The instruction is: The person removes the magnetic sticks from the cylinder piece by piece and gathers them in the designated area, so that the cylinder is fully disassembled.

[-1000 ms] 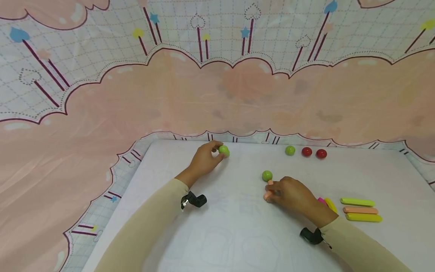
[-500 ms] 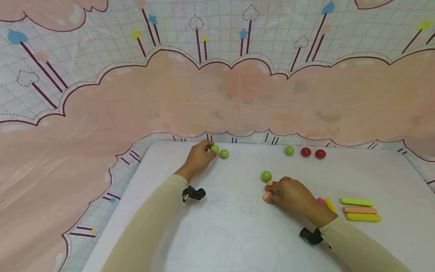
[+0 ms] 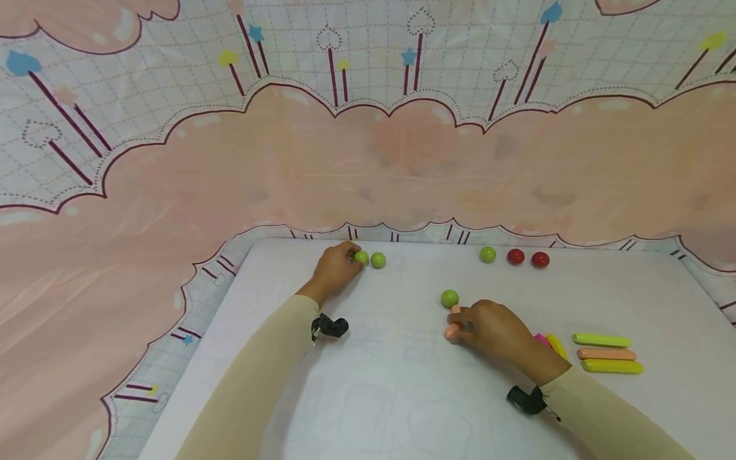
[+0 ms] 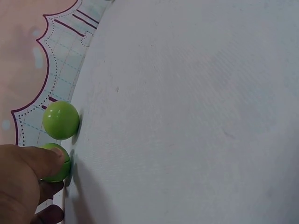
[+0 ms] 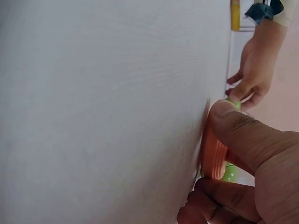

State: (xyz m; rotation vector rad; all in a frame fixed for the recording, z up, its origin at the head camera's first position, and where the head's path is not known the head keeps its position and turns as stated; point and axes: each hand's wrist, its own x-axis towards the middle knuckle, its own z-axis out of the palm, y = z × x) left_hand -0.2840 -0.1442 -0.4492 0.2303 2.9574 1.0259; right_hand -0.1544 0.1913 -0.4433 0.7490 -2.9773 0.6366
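Observation:
My left hand pinches a green ball near the far edge of the white tabletop. Just to its right lies a second green ball. The left wrist view shows my thumb lying across the pinched ball, with the other ball close by. My right hand holds an orange stick between thumb and fingers, low over the table. Its ridged end shows in the right wrist view. Another green ball sits at the stick's far end.
At the back right a green ball and two red balls, one a red ball, stand in a row. Green, orange and yellow sticks lie at the right. Magenta and yellow sticks are partly hidden behind my right wrist.
My left hand has let go of one green ball and shifted slightly left. A second green ball has come into view in its fingers, lowered beside the first. The right hand stays put.

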